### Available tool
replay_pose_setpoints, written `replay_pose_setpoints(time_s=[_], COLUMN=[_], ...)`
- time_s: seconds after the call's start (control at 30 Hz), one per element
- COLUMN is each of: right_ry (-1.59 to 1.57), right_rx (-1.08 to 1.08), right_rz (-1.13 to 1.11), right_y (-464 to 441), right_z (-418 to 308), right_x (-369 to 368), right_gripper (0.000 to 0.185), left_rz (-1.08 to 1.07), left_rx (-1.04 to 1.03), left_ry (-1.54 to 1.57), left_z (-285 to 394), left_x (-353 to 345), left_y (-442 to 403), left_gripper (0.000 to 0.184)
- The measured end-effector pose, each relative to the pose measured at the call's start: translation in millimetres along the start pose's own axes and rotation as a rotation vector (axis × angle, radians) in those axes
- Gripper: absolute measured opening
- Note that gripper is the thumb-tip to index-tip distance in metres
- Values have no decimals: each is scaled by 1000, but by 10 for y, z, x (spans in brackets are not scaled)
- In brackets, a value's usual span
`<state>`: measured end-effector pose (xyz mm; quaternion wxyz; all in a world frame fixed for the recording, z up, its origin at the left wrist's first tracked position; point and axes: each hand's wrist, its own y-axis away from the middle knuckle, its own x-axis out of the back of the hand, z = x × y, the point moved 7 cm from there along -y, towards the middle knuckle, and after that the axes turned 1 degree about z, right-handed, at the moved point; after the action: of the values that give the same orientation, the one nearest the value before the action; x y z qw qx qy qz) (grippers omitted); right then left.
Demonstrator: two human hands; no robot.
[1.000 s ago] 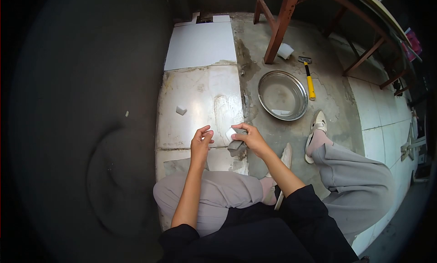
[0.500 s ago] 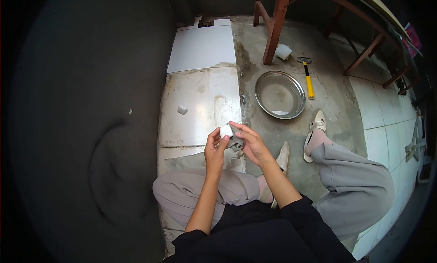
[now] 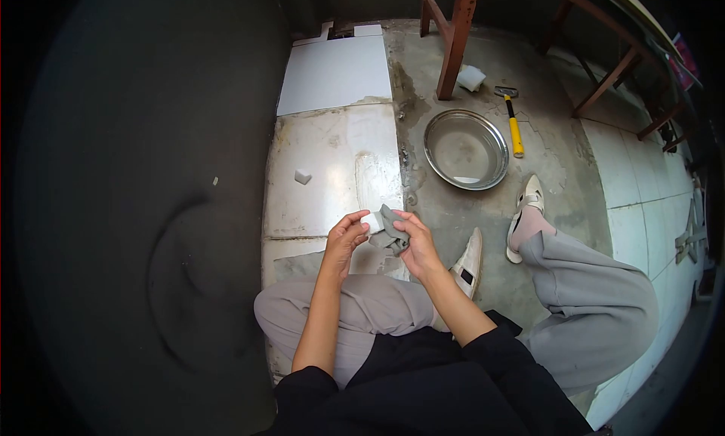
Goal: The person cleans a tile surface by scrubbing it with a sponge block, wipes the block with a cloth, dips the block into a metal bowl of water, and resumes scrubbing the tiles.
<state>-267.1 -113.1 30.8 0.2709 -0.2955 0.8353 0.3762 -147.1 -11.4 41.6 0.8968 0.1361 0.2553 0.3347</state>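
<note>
Between the fingertips of my left hand point(image 3: 346, 240) is a small white block point(image 3: 372, 223), possibly foam or sponge. My right hand point(image 3: 414, 243) grips a crumpled grey cloth point(image 3: 395, 226), which lies against the block's right side. Loose folds of the cloth hang below my right fingers. Both hands are close together above the lower white tiles, over my bent leg. Another small pale block point(image 3: 303, 177) rests on the white tile point(image 3: 332, 149) ahead of my left hand.
A round metal basin point(image 3: 466, 149) holding liquid stands on the concrete to the right. Beyond it lie a yellow-handled scraper point(image 3: 515, 130) and a white chunk point(image 3: 471, 78), beside a brown wooden table leg point(image 3: 458, 43). A dark wall point(image 3: 151, 134) borders the left.
The cloth has come up from beneath the white block to its right side, and my right fingers have closed on it. My left hand has moved slightly left, keeping the block.
</note>
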Motion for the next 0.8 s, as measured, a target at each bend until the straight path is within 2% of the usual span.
replay_pose_setpoints(time_s=[0.1,0.2,0.4,0.5,0.6,0.7,0.8], right_ry=[-15,339,842,620,621,476,431], right_rx=[-7,68,147,114,75,95,162], right_rz=[65,98,124,124,70,61,171], right_y=[-27,-103,-83,-61,-133,-97,-144], right_z=[60,83,54,-88,-266,-402,-332], right_x=[150,316,335,231,321,318,367], right_gripper=[32,29,24,26,27,21,15], left_rz=[58,123,168,166,193,172,104], left_rx=[37,46,54,56,47,40,65], left_ry=[132,292,477,461,448,424,407], left_z=[-56,-190,-299,-308,-304,-276,-261], left_x=[85,250,396,378,361,291,143], left_y=[-10,-49,-125,-125,-123,-119,-101], left_gripper=[36,39,40,42,44,47,49])
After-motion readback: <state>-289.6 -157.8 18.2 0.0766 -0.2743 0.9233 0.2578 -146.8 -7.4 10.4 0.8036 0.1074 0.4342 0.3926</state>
